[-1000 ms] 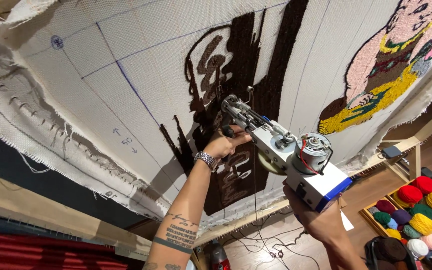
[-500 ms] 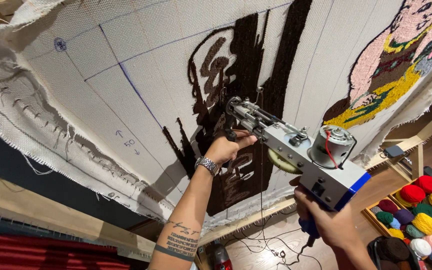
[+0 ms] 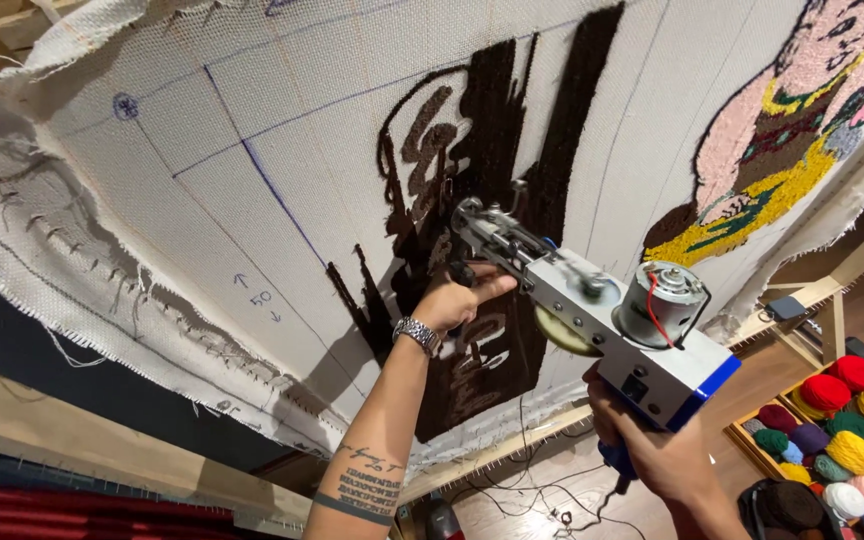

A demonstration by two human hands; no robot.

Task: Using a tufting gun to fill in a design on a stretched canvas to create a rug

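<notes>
2 hands — left hand, right hand — grip 1 tufting gun.

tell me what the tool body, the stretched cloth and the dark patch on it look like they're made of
Tool body, held by the left hand and right hand: seemingly brushed metal, grey with a dull sheen, plus a blue, perhaps plastic, end.
Stretched cloth: coarse woven fabric, off-white, with visible weave and frayed edges.
Dark patch: likely tufted yarn, a fuzzy matt brown pile.

Head view, tilted, close to canvas
</notes>
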